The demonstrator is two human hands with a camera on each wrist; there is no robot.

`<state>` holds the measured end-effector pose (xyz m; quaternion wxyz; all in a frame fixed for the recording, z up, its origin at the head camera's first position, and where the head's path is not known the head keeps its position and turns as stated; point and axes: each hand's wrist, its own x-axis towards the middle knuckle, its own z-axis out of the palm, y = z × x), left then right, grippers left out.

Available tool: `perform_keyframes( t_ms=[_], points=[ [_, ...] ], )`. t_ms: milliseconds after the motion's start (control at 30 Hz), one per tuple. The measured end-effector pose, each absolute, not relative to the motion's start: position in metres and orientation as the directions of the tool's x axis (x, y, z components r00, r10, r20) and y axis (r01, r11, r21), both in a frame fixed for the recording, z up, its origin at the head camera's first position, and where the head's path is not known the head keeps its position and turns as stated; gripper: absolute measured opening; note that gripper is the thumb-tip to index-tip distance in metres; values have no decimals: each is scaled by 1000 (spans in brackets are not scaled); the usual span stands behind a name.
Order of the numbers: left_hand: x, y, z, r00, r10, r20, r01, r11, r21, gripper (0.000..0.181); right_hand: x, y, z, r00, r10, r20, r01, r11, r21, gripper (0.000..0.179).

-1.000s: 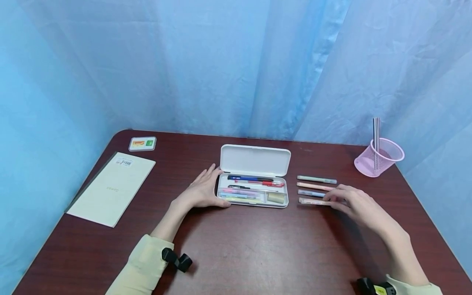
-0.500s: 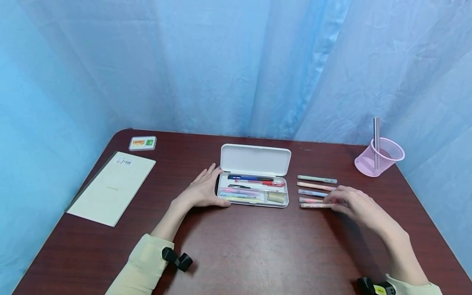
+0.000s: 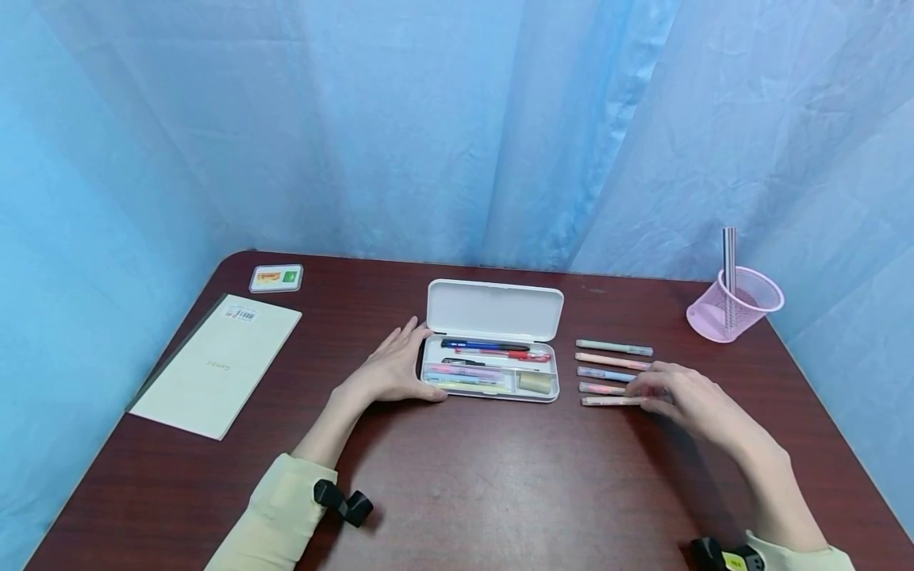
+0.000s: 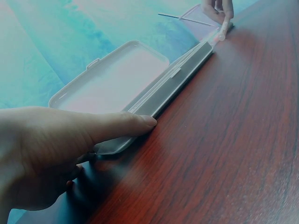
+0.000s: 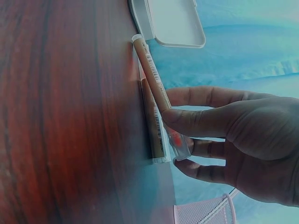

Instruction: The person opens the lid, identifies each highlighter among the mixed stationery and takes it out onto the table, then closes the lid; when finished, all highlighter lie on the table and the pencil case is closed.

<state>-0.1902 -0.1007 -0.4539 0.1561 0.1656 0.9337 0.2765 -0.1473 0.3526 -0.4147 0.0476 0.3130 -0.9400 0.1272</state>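
Note:
In the head view an open white pencil case (image 3: 495, 309) lies mid-table, holding several pens and a beige block (image 3: 534, 383). My left hand (image 3: 389, 369) holds its left end, thumb along the front side (image 4: 135, 125) and fingers at the back corner. My right hand (image 3: 689, 396) pinches a tan pen (image 3: 609, 401) between thumb and fingers; the right wrist view shows its barcode and clear ends, tilted over another pen (image 5: 154, 126). Beyond it lie a pink pen (image 3: 600, 388), a blue pen (image 3: 603, 373), a peach pen (image 3: 610, 361) and a green pen (image 3: 614, 347), roughly parallel.
A pink mesh pen cup (image 3: 735, 305) with striped sticks leans at the back right. On the left lie a cream notebook (image 3: 217, 365) and a small card (image 3: 276, 278). Blue curtains (image 3: 457, 127) hang round the table's back and sides.
My right hand has shifted the tan pen slightly towards the near edge, so the pink pen beyond it now shows. The left hand and pencil case have stayed in place.

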Motion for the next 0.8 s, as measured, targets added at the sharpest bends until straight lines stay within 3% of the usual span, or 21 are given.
perform_keyframes(
  t_ms=[500,800],
  points=[
    [-190,-101,-453,-897,394,-201,219,790,572,110,-149,348,-413,-861,-507,31,-500,835,-231,26],
    [-190,-101,-453,-898,394,-196,222,790,572,110,-149,348,-413,-860,-511,7,-496,832,-251,25]
  ],
)
